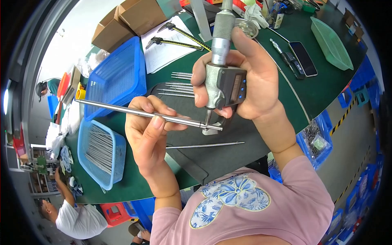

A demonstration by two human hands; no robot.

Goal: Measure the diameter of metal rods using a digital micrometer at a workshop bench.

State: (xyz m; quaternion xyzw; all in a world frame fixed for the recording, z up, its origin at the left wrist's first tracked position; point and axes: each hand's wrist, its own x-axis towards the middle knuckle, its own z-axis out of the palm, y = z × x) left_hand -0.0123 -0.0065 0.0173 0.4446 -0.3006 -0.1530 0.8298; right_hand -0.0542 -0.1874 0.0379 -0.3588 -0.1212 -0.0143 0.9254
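Note:
My left hand [149,126] pinches a long thin steel shaft [122,108] between thumb and fingers. The shaft's right end sits between the measuring faces of a digital micrometer [213,85]. Wrapped around the micrometer's frame is my right hand [261,77], its thumb raised against the knurled thimble. Another steel shaft [204,145] lies on the dark grey mat [228,157] below my hands. Several more shafts [179,87] rest side by side at the mat's far edge, partly hidden behind the micrometer.
A light blue basket [122,153] full of shafts stands at the left, with a larger blue basket [141,67] behind it. Two calipers [175,42] lie on paper sheets. At the right are a phone [303,58], another micrometer [288,59] and a green tray [330,43]. Other people sit at the far left.

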